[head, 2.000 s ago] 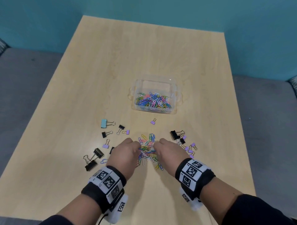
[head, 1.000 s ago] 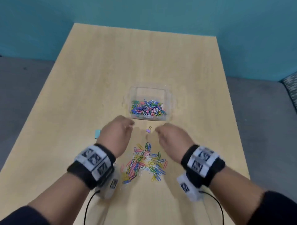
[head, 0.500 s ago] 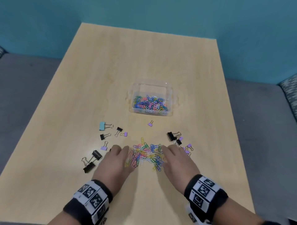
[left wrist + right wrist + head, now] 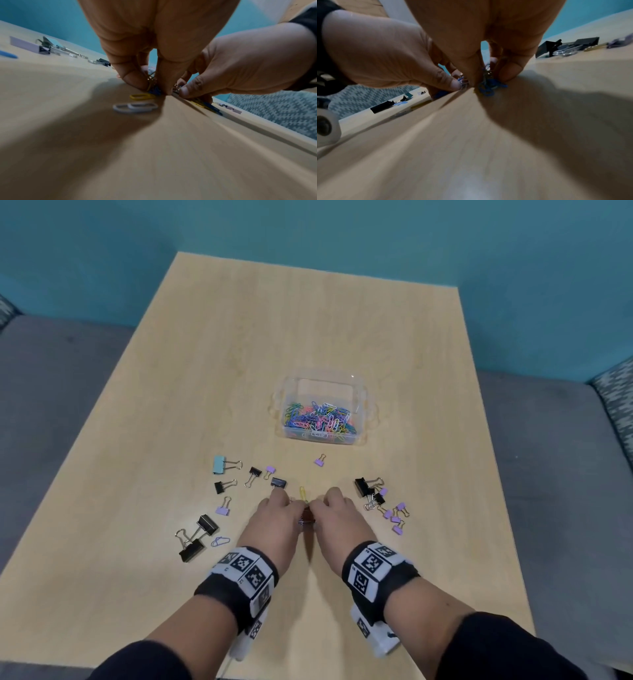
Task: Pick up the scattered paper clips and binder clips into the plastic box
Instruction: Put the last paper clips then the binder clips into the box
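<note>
A clear plastic box [image 4: 361, 405] with several coloured paper clips inside stands mid-table. Nearer to me, my left hand [image 4: 275, 508] and right hand [image 4: 334, 506] are pressed together on the table. Their curled fingers grip a pile of paper clips [image 4: 306, 517] that is mostly hidden between them. In the left wrist view my left hand [image 4: 150, 83] pinches blue and yellow clips, and a white paper clip [image 4: 135, 107] and a yellow one [image 4: 141, 96] lie loose just in front. In the right wrist view my right hand [image 4: 489, 75] grips blue clips [image 4: 490, 85] beside the left thumb.
Binder clips lie scattered to the left: a light blue one [image 4: 219, 464], large black ones [image 4: 200, 537], small purple ones [image 4: 222, 510]. Black and purple binder clips [image 4: 375, 496] cluster on the right. One purple clip [image 4: 319, 462] lies in front of the box. A blue paper clip [image 4: 220, 541] lies alone.
Half a second ago my hands lay flat on either side of the spread pile. Now they have swept together and curled over it, hiding most of the clips.
</note>
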`<state>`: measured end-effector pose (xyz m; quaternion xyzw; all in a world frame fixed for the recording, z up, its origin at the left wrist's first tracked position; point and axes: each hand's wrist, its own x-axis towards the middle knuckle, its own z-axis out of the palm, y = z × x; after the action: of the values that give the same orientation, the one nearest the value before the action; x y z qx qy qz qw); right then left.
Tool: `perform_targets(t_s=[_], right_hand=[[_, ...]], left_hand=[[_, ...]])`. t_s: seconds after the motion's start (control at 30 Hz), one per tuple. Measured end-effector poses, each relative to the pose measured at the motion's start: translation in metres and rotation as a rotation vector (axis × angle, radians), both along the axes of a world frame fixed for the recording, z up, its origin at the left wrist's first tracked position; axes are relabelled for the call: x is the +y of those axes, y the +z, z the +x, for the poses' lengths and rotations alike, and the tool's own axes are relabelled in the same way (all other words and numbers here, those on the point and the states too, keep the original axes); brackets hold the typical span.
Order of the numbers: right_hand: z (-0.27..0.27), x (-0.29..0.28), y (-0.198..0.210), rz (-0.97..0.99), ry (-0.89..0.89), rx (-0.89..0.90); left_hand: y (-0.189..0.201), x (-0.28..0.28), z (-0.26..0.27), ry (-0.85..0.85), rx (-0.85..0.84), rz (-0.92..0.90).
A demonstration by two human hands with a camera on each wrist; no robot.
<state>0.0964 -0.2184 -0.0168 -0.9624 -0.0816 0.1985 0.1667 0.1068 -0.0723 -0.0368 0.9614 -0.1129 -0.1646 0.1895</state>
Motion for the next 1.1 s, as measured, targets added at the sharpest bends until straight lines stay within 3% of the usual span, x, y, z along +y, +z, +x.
perform_targets(t_s=[0.2,0.43,0.63,0.77,0.83,0.97,1.1], right_hand=[[0.005,-0.009,0.009,-0.005,0.084,0.005],[0.009,-0.018,0.010,0.023,0.061,-0.009],[0.019,-0.031,0.026,0.247,-0.076,0.178],[0.035,-0.038,0.033,0.497,-0.289,0.413],[0.052,-0.043,0.037,0.625,-0.358,0.445],[0.106,-0.050,0.052,0.761,-0.498,0.249],[0.153,-0.050,0.057,0.632,-0.568,0.039]], left_hand=[[0.002,0.002,0.002,-0.058,-0.051,0.049],[0.012,0.011,0.002,0.067,-0.014,-0.030],[0.040,0.017,0.013,0.162,0.092,-0.185],[0.063,0.016,0.033,0.196,0.192,-0.341],[0.072,0.016,0.052,0.221,0.198,-0.413],[0.082,0.008,0.107,0.249,0.077,-0.377],[0.085,-0.014,0.152,0.238,0.011,-0.297]])
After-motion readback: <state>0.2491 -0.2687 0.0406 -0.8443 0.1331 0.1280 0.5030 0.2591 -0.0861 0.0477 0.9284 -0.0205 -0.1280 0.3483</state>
